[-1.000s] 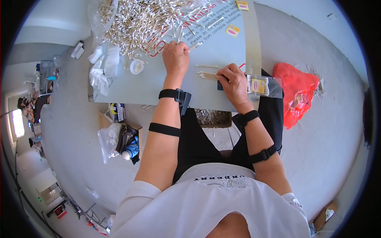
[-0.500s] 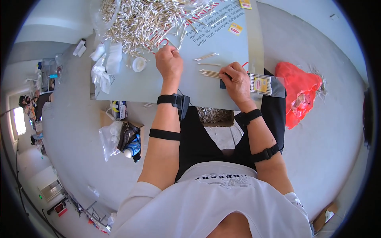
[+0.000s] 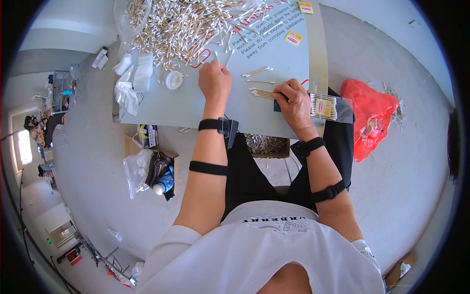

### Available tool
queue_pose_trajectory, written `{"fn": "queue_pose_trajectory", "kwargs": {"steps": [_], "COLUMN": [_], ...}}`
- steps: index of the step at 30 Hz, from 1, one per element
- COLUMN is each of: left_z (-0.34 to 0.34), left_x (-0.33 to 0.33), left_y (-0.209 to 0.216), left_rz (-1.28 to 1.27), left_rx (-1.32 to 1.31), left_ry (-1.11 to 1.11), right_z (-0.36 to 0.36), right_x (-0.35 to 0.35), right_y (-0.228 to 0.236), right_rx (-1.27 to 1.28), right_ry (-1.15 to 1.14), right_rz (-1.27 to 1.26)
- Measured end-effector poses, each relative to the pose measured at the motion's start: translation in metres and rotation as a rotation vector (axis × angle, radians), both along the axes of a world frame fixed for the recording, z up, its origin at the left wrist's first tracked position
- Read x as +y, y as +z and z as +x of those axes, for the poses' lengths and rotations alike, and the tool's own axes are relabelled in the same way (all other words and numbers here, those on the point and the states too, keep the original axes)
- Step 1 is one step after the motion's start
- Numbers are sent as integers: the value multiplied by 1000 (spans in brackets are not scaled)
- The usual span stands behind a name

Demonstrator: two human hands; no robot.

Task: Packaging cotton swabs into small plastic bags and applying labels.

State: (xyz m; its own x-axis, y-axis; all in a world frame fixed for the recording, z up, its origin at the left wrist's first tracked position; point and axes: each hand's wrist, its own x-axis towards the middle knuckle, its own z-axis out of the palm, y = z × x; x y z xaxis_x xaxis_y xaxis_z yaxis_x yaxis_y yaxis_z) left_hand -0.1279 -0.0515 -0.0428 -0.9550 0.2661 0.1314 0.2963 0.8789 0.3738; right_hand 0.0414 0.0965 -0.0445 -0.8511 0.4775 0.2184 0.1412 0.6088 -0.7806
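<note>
My right hand point(image 3: 294, 103) is closed around a small bundle of cotton swabs point(image 3: 263, 93), whose white tips point left. Just beside it, near the table's right edge, lies a clear packet of cotton swabs point(image 3: 323, 106) with a yellow label inside. My left hand point(image 3: 215, 83) is pinched at the near edge of a large heap of cotton swabs point(image 3: 181, 29). Swab ends stick out past its fingertips, though the grip itself is mostly hidden. Between the hands a few loose swabs point(image 3: 257, 72) rest on the table.
On the grey table point(image 3: 196, 110) are a round white tub point(image 3: 174, 80), crumpled white plastic point(image 3: 126, 98) and yellow cards point(image 3: 293, 38). A red plastic bag point(image 3: 367, 117) is on the floor at right. Under the table stands a box of swabs point(image 3: 267, 145); another open box point(image 3: 161, 174) sits left.
My left hand has drawn back slightly toward me and to the right from the heap. The right hand keeps its hold on the bundle. The whole view has shifted a little.
</note>
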Motion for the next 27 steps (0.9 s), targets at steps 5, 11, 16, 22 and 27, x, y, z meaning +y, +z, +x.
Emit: {"fn": "queue_pose_trajectory", "kwargs": {"steps": [5,11,16,22,27], "left_z": [13,6,13,27,39], "left_x": [1,6,26,27,25], "left_y": [12,2,-4,3,6], "left_rz": [165,156,218,209,200], "left_rx": [-201,-51,23,-17,-56], "left_ry": [49,-38,-238,-444,-512], "right_z": [2,2,1,1,1], "right_x": [3,1,1,2,2], "right_y": [-1,-1,-2,-3,-5], "right_rx": [6,20,41,36,28], "right_ry": [3,8,12,11,-7], "right_rz": [23,-2,11,28,20]}}
